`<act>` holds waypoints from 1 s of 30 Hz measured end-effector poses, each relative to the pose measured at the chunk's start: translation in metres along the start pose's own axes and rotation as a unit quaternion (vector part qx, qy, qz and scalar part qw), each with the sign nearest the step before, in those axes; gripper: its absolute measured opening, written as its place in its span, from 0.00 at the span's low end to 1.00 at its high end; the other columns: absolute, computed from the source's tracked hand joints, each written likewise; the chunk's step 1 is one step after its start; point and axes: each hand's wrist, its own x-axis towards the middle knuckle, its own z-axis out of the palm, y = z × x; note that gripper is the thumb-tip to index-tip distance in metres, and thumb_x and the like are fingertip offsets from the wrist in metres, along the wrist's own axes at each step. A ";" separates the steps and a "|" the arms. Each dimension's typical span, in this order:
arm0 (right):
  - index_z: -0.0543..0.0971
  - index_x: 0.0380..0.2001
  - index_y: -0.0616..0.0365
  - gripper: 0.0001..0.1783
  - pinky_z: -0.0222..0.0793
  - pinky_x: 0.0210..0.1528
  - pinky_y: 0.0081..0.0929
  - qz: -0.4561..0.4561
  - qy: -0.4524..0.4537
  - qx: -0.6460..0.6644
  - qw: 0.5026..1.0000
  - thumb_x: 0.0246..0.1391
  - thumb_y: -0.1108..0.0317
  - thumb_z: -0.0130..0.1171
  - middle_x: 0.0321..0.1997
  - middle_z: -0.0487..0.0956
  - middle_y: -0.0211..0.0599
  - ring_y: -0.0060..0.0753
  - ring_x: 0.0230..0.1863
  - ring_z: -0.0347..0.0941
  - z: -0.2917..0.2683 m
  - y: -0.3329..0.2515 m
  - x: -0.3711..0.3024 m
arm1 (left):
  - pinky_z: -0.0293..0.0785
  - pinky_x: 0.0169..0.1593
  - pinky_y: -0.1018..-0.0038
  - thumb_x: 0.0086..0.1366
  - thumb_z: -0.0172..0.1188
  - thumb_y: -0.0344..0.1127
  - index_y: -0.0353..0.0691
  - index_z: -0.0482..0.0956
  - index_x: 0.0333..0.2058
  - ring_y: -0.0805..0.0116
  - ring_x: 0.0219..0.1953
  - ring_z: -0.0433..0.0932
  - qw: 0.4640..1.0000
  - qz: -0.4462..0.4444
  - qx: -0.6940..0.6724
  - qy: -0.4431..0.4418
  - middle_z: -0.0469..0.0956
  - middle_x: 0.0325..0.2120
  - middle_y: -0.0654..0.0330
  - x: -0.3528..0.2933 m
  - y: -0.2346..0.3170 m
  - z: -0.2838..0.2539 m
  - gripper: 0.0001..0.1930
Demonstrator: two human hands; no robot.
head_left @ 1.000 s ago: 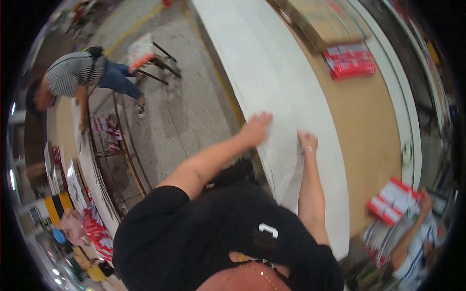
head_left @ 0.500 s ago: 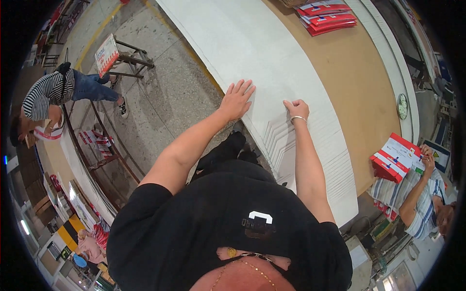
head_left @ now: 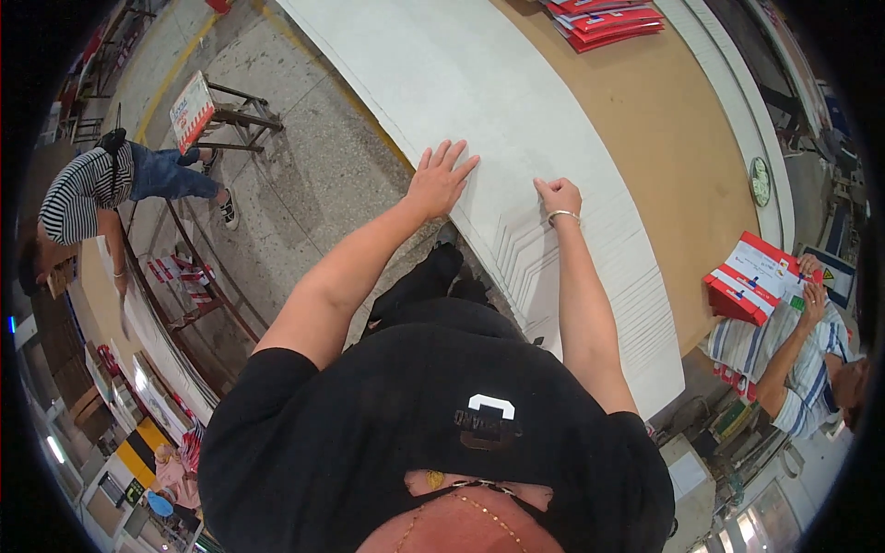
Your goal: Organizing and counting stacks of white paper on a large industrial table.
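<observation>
Long white sheets (head_left: 498, 101), seemingly of paper, lie along the bench in front of me. Their edges are fanned into stepped lines (head_left: 525, 249) between my forearms and on the right. My left hand (head_left: 440, 182) rests on the sheets' left edge, its fingers stretched out and spread, holding nothing. Over the white surface, my right hand (head_left: 560, 196) is closed, thumb and fingers pressed together, with a bracelet at the wrist. What lies in that pinch, if anything, is too small to make out.
Tan board (head_left: 650, 111) borders the sheets on the right, bearing a stack of red-and-white packets (head_left: 604, 23). A co-worker at right holds a red-and-white packet (head_left: 751, 276). At left are a stool (head_left: 226, 115) and a person in a striped top (head_left: 88, 194).
Both my hands sit slightly farther left and higher in the picture, as the whole view shifts a little. At left, the striped-top person's arm now reaches onto their bench.
</observation>
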 end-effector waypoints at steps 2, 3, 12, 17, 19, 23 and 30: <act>0.76 0.17 0.58 0.21 0.68 0.30 0.28 0.010 0.010 0.001 1.000 0.33 0.50 0.67 0.20 0.77 0.36 0.31 0.23 0.72 0.005 -0.001 -0.001 | 0.48 0.61 0.51 0.58 0.50 0.37 0.57 0.57 0.59 0.51 0.63 0.48 1.000 0.001 0.001 -0.004 0.49 0.61 0.57 0.000 0.000 0.000 0.28; 0.76 0.17 0.58 0.22 0.68 0.29 0.26 0.021 0.026 -0.008 0.999 0.33 0.50 0.68 0.19 0.77 0.35 0.28 0.22 0.71 0.007 -0.002 0.000 | 0.48 0.60 0.51 0.59 0.50 0.38 0.58 0.57 0.58 0.51 0.62 0.48 1.000 0.003 0.013 0.000 0.50 0.61 0.57 0.000 0.001 -0.001 0.27; 0.76 0.20 0.59 0.23 0.69 0.32 0.29 -0.014 -0.046 -0.044 0.998 0.31 0.49 0.68 0.23 0.77 0.39 0.34 0.25 0.73 -0.017 -0.002 -0.006 | 0.48 0.62 0.55 0.56 0.48 0.31 0.44 0.54 0.59 0.57 0.63 0.49 0.999 0.049 0.006 -0.005 0.49 0.62 0.59 -0.003 0.006 -0.001 0.30; 0.76 0.21 0.60 0.24 0.69 0.33 0.29 0.018 -0.029 0.003 0.999 0.30 0.49 0.68 0.24 0.78 0.40 0.35 0.27 0.73 -0.009 0.007 -0.009 | 0.50 0.62 0.61 0.50 0.48 0.25 0.38 0.55 0.58 0.62 0.63 0.49 0.997 0.071 0.009 -0.028 0.49 0.62 0.62 -0.004 0.012 0.006 0.33; 0.76 0.21 0.60 0.24 0.69 0.34 0.29 0.018 -0.012 -0.014 1.000 0.30 0.49 0.68 0.25 0.78 0.40 0.35 0.27 0.73 -0.002 0.008 -0.006 | 0.49 0.62 0.60 0.51 0.47 0.25 0.38 0.55 0.58 0.61 0.63 0.49 0.997 0.070 -0.004 -0.023 0.50 0.61 0.62 -0.004 0.013 0.007 0.32; 0.77 0.19 0.58 0.22 0.68 0.29 0.26 0.019 0.012 -0.016 1.000 0.31 0.50 0.69 0.21 0.78 0.35 0.28 0.23 0.72 0.000 0.008 -0.004 | 0.49 0.62 0.60 0.52 0.46 0.26 0.39 0.55 0.58 0.61 0.63 0.49 0.997 0.072 0.004 -0.028 0.50 0.62 0.62 -0.002 0.014 0.006 0.32; 0.75 0.20 0.58 0.24 0.68 0.30 0.25 -0.018 -0.034 -0.044 0.998 0.30 0.48 0.69 0.21 0.77 0.35 0.28 0.24 0.71 -0.023 0.013 -0.013 | 0.49 0.62 0.60 0.53 0.45 0.26 0.40 0.53 0.59 0.62 0.64 0.49 0.997 0.070 0.005 -0.011 0.49 0.62 0.62 -0.012 0.023 0.006 0.32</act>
